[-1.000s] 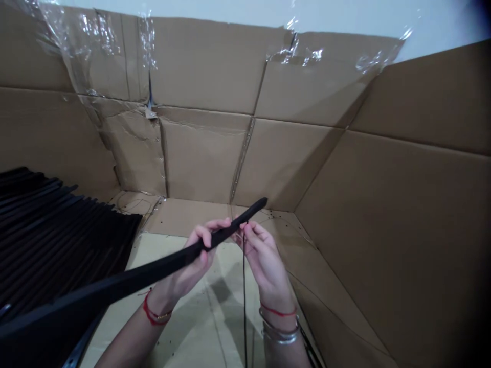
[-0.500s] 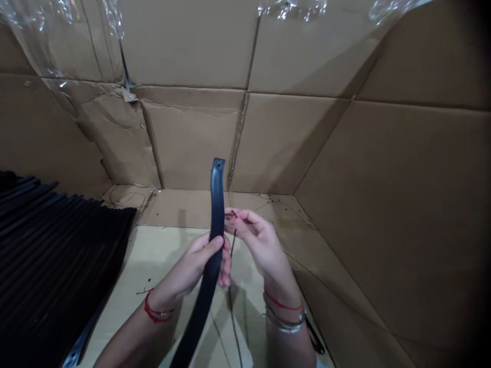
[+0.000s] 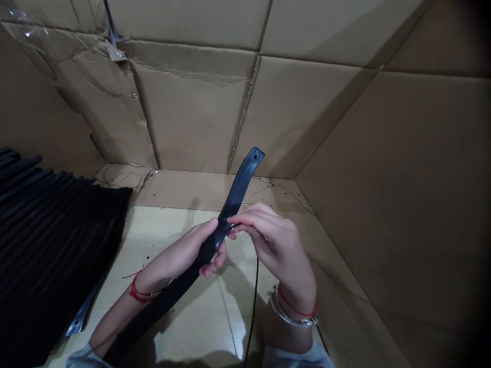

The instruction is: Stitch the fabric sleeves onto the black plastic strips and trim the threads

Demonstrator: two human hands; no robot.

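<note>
A long black strip (image 3: 209, 250) is held over the desk (image 3: 164, 227).
Its low end and the tip of a black string (image 3: 254, 301) are hard to see. A pile of black strips (image 3: 57, 250) lies left, and a cardboard wall (image 3: 192, 112) stands behind. The strip slants, its holed end pointing up and right. The left hand (image 3: 187, 247) grips it; the right hand (image 3: 276, 237) pinches the string.
</note>
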